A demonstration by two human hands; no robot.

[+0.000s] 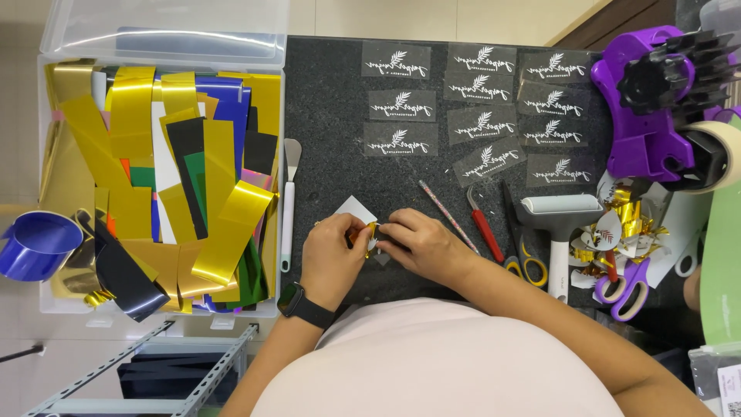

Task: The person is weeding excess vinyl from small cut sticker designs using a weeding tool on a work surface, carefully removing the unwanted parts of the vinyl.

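My left hand and my right hand meet over the dark speckled table, pinching a small gold foil piece between their fingertips. A white paper scrap lies just behind the fingers. My left wrist carries a black watch. What the right fingers hide under them I cannot tell.
A clear bin of gold and coloured foil strips stands at the left, a white spatula beside it. Clear leaf-print decals lie at the back. A thin patterned stick, red tool, scissors, roller, purple tape dispenser sit right.
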